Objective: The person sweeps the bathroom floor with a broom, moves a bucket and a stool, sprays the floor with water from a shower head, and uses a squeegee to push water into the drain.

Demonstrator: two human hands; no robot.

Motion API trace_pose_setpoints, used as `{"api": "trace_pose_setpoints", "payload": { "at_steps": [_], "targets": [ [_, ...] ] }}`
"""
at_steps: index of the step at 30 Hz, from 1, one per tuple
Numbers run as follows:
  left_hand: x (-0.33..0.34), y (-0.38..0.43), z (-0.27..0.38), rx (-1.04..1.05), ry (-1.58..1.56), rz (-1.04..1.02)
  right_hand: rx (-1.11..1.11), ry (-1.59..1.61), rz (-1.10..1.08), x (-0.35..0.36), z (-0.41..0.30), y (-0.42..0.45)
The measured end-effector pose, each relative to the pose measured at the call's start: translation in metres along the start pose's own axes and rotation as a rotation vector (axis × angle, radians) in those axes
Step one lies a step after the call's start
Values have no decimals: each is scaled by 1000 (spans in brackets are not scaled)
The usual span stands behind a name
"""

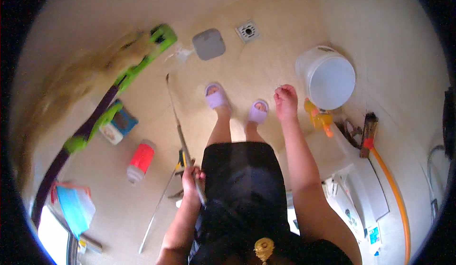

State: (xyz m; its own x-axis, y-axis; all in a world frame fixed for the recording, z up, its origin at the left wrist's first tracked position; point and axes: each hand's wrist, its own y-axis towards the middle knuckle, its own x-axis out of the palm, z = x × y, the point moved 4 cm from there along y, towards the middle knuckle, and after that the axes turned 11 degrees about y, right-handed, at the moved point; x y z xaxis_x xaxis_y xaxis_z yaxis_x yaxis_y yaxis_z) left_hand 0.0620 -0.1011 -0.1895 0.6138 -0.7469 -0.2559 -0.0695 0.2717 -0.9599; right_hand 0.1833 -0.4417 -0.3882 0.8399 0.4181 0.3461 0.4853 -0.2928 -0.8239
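My left hand (192, 179) is closed around a long thin grey rod (183, 140); its narrow far end reaches up over the floor, left of my feet. My right hand (286, 99) is raised beside my right foot with its fingers curled, near a white bucket (331, 83), and touches nothing that I can see. Lilac slippers (217, 99) are on my feet. Ahead of them lie a grey square pad (209, 44) and a metal floor drain (248, 31). A green and dark purple pole-like thing (96, 117) stretches across the left side.
A red and grey container (141, 160) and a blue and white package (118, 122) are at the left. A yellow and orange object (319, 117) sits below the bucket. To the right are a dark-bristled brush (369, 133) and an orange handle or hose (395, 193).
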Motion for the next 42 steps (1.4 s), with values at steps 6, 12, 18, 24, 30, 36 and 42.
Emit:
{"api": "trace_pose_setpoints", "payload": {
  "at_steps": [6, 12, 18, 24, 30, 36, 42],
  "targets": [
    [24, -75, 34, -77, -268, -301, -64, -41, -177, 54, -87, -120],
    [12, -163, 66, -44, -156, -568, -64, -246, -196, 64, -143, -234],
    [-7, -217, 63, -73, 82, -785, -48, -336, -226, 9, -153, -346],
    [-17, -226, 52, -103, 405, -882, -284, -445, 101, -130, -98, -467],
    [-54, -229, 60, -132, 634, -842, -365, -149, 561, -284, 65, -642],
    [-85, -221, 80, 54, 842, -739, -173, 276, 1027, -375, 232, -794],
    [-95, -214, 34, 99, 786, -575, -200, 880, 1163, -419, 307, -882]
  ]
}}
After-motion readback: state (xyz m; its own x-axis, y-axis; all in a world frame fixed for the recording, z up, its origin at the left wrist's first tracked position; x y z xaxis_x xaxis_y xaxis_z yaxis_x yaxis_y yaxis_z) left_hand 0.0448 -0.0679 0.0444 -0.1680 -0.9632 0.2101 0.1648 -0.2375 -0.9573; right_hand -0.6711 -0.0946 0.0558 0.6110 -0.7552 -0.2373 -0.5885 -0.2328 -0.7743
